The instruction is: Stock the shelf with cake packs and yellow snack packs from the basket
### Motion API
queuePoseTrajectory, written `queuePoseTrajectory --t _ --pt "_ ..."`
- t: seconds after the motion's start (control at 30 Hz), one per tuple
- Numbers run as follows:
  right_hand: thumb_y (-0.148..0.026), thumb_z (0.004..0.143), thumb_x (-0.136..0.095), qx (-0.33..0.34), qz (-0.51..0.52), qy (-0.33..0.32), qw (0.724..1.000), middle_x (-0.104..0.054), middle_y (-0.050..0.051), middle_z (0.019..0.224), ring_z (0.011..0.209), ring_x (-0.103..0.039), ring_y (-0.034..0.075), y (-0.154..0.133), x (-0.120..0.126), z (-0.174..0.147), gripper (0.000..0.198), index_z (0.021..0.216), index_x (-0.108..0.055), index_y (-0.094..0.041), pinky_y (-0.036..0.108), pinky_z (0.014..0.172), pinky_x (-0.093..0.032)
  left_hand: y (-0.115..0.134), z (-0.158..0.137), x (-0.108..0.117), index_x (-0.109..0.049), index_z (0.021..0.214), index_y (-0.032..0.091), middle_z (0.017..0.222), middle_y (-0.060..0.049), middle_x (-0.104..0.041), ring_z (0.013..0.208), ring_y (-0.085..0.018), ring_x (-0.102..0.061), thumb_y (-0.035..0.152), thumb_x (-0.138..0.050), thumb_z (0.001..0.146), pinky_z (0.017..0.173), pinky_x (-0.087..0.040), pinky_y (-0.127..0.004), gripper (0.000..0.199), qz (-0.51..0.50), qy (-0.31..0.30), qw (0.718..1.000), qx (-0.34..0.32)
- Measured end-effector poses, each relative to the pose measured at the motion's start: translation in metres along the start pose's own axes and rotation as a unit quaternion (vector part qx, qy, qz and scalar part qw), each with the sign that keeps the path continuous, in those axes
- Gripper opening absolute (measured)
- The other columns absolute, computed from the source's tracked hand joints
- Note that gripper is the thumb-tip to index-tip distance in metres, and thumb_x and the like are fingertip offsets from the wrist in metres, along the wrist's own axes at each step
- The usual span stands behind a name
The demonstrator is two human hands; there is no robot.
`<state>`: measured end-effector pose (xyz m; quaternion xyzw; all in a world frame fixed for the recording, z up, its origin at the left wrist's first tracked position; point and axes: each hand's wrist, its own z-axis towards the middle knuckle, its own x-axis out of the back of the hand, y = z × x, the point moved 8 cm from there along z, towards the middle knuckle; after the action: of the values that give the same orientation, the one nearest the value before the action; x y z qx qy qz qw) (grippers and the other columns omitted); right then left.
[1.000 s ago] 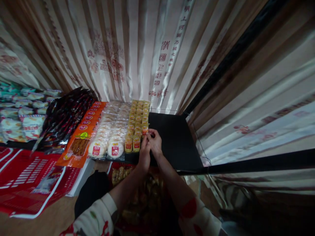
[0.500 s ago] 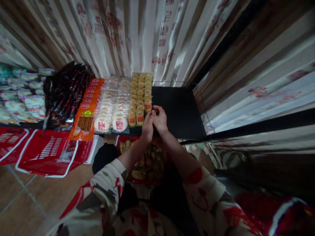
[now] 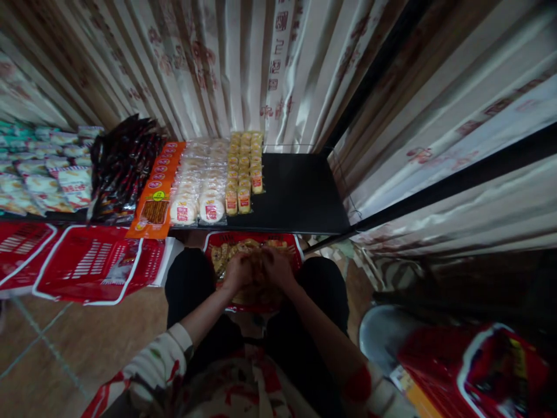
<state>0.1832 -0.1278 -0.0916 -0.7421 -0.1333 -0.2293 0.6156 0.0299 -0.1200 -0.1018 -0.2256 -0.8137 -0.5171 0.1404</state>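
Both my hands are down in a red basket (image 3: pixel 300 247) of yellow-wrapped snack packs (image 3: pixel 221 255), between my knees below the shelf edge. My left hand (image 3: pixel 239 273) is among the packs left of the middle, its fingers curled inward. Close beside it, my right hand (image 3: pixel 278 270) also has bent fingers, pointing toward the left hand. Dim light and the packs hide the fingertips, so what they grip cannot be made out. On the black shelf (image 3: pixel 300 191) above, upright yellow snack packs (image 3: pixel 244 174) stand in rows, the right row ending farther back than the others.
Left along the shelf are round white packaged crackers (image 3: pixel 198 186), an orange snack bag (image 3: pixel 156 197), dark glossy packets (image 3: pixel 126 168) and white-green bags (image 3: pixel 56 168). Another red basket (image 3: pixel 87 261) is at lower left, a red one (image 3: pixel 439 360) at lower right. Curtains (image 3: pixel 243 64) hang behind.
My hands have dropped from the front of the yellow packs on the shelf into the basket and moved slightly apart. The view has shifted a little.
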Motion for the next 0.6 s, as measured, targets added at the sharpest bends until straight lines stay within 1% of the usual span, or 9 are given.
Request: queuePoseTrajectory --t 0.07,0.13,0.2,0.27,0.33,0.4,0.5,0.57,0.6 --pt "-0.018 0.079 -0.051 -0.038 -0.072 -0.067 0.994 -0.070 0.008 0.095 0.092 -0.063 0.022 0.018 -0.021 -0.010 0.020 0.091 -0.067 -0.019 0.033 0.087 -0.044 -0.022 -0.004 0.006 -0.066 0.079 0.018 0.087 -0.008 -0.068 0.087 -0.021 -0.062 0.008 -0.051 0.071 0.084 -0.044 -0.032 0.020 0.036 0.008 0.999 0.026" --pt "-0.014 0.080 -0.050 -0.066 -0.123 -0.127 0.982 -0.070 0.010 0.098 0.093 -0.063 0.022 0.031 -0.039 -0.021 0.023 0.095 -0.067 -0.018 0.032 0.086 -0.044 -0.033 -0.011 0.012 -0.066 0.077 0.019 0.088 -0.008 -0.067 0.091 -0.022 -0.060 0.010 -0.053 0.071 0.087 -0.042 -0.032 0.016 0.075 0.022 0.997 0.026" --pt "-0.014 0.081 -0.049 -0.067 -0.148 -0.174 0.971 -0.069 0.011 0.102 0.095 -0.063 0.023 0.037 -0.055 -0.033 0.026 0.100 -0.066 -0.016 0.031 0.086 -0.043 -0.037 -0.021 0.013 -0.065 0.079 0.019 0.092 -0.008 -0.066 0.095 -0.021 -0.058 0.011 -0.052 0.073 0.089 -0.040 -0.030 0.017 0.124 0.022 0.992 0.010" --pt "-0.015 0.082 -0.049 -0.046 -0.145 -0.205 0.967 -0.068 0.011 0.104 0.097 -0.063 0.022 0.036 -0.067 -0.044 0.026 0.102 -0.065 -0.016 0.030 0.086 -0.043 -0.037 -0.030 0.008 -0.065 0.083 0.019 0.098 -0.008 -0.064 0.098 -0.020 -0.057 0.009 -0.050 0.075 0.090 -0.039 -0.028 0.020 0.171 0.002 0.985 -0.019" --pt "-0.017 0.083 -0.050 -0.023 -0.125 -0.199 0.972 -0.067 0.010 0.106 0.099 -0.062 0.021 0.033 -0.071 -0.052 0.025 0.103 -0.064 -0.017 0.029 0.087 -0.042 -0.036 -0.035 0.001 -0.065 0.089 0.018 0.105 -0.009 -0.062 0.101 -0.019 -0.056 0.008 -0.048 0.076 0.091 -0.039 -0.027 0.024 0.213 -0.019 0.976 -0.048" --pt "-0.019 0.084 -0.050 -0.023 -0.102 -0.165 0.981 -0.067 0.010 0.108 0.100 -0.062 0.021 0.032 -0.069 -0.054 0.026 0.106 -0.063 -0.017 0.029 0.088 -0.042 -0.035 -0.036 -0.004 -0.065 0.093 0.017 0.110 -0.011 -0.059 0.103 -0.020 -0.055 0.008 -0.047 0.077 0.091 -0.039 -0.027 0.026 0.240 -0.029 0.968 -0.069" --pt "-0.025 0.084 -0.051 -0.084 -0.103 -0.121 0.984 -0.069 0.011 0.101 0.096 -0.064 0.022 0.037 -0.064 -0.050 0.029 0.111 -0.060 -0.017 0.030 0.085 -0.045 -0.033 -0.034 -0.007 -0.065 0.092 0.015 0.108 -0.013 -0.059 0.103 -0.022 -0.055 0.009 -0.047 0.077 0.091 -0.040 -0.029 0.025 0.242 -0.033 0.966 -0.082" --pt "-0.026 0.084 -0.052 -0.118 -0.146 -0.113 0.976 -0.069 0.014 0.100 0.095 -0.064 0.023 0.037 -0.065 -0.045 0.030 0.112 -0.059 -0.015 0.031 0.082 -0.046 -0.033 -0.032 -0.007 -0.065 0.090 0.015 0.103 -0.012 -0.061 0.103 -0.022 -0.055 0.008 -0.046 0.077 0.092 -0.039 -0.029 0.024 0.228 -0.031 0.970 -0.079" --pt "-0.025 0.084 -0.051 -0.124 -0.180 -0.116 0.969 -0.068 0.016 0.102 0.096 -0.064 0.024 0.036 -0.066 -0.042 0.030 0.112 -0.059 -0.014 0.032 0.081 -0.046 -0.033 -0.031 -0.007 -0.065 0.089 0.015 0.103 -0.011 -0.061 0.103 -0.021 -0.055 0.008 -0.046 0.077 0.093 -0.039 -0.029 0.023 0.220 -0.030 0.972 -0.075"
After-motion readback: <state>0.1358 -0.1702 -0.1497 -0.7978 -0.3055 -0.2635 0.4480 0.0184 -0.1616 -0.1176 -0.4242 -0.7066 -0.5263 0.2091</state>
